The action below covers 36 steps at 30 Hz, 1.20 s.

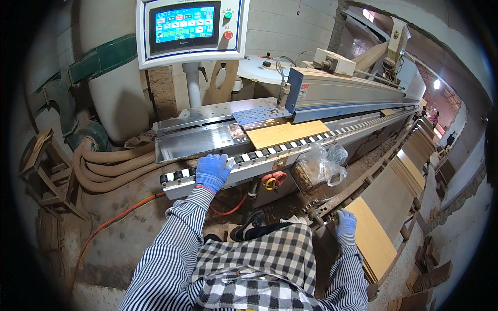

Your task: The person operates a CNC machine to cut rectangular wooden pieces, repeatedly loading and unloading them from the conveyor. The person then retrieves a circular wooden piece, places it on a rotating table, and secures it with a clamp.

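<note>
My left hand (213, 171), in a blue work glove, rests on the white and black roller rail (249, 156) at the near end of an edge banding machine (342, 87). A light wood-grain panel (286, 134) lies on the machine bed beside the rail, partly under the blue perforated plate (261, 115). My right hand (346, 222), gloved alike, is at the left edge of a stack of wood-grain panels (373, 233) on a roller conveyor. Whether its fingers grip the top panel cannot be told.
A control panel (184, 25) with a lit screen stands behind the bed. Scissors (272, 182) and a clear plastic bag (323, 163) hang below the rail. Ribbed hoses (116, 163) and a wooden stool (50, 175) are at left. More panel stacks (408, 171) line the conveyor; people are far off.
</note>
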Each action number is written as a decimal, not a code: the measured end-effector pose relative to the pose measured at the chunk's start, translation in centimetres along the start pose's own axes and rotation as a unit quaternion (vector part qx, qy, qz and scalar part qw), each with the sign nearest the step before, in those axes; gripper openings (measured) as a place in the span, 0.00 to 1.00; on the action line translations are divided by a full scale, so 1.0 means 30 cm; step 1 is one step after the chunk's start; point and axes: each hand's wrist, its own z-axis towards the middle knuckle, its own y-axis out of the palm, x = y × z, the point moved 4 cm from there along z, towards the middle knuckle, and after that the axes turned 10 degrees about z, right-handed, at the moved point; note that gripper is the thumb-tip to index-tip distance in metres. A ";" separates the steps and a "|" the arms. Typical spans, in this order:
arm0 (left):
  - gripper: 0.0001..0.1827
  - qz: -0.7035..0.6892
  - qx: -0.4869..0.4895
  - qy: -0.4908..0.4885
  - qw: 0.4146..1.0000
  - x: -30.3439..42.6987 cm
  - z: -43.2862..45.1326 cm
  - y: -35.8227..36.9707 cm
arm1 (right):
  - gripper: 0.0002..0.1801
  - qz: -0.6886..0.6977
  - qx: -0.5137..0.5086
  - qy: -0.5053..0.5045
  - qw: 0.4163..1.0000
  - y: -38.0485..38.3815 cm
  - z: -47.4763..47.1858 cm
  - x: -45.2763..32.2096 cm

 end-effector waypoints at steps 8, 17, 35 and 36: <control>0.18 -0.003 -0.004 -0.007 1.000 -0.007 -0.007 -0.002 | 0.15 0.022 0.069 -0.024 0.997 -0.098 -0.208 -0.153; 0.17 -0.014 -0.014 -0.003 1.000 -0.009 -0.006 0.001 | 0.27 0.727 0.120 0.463 0.493 0.165 -0.573 0.172; 0.17 -0.045 -0.021 -0.009 0.999 -0.022 -0.004 -0.012 | 0.22 0.746 0.388 0.436 0.320 0.061 -0.820 0.256; 0.17 -0.066 -0.029 -0.019 0.997 -0.030 -0.006 -0.013 | 0.19 0.771 0.358 0.418 0.321 0.039 -0.817 0.259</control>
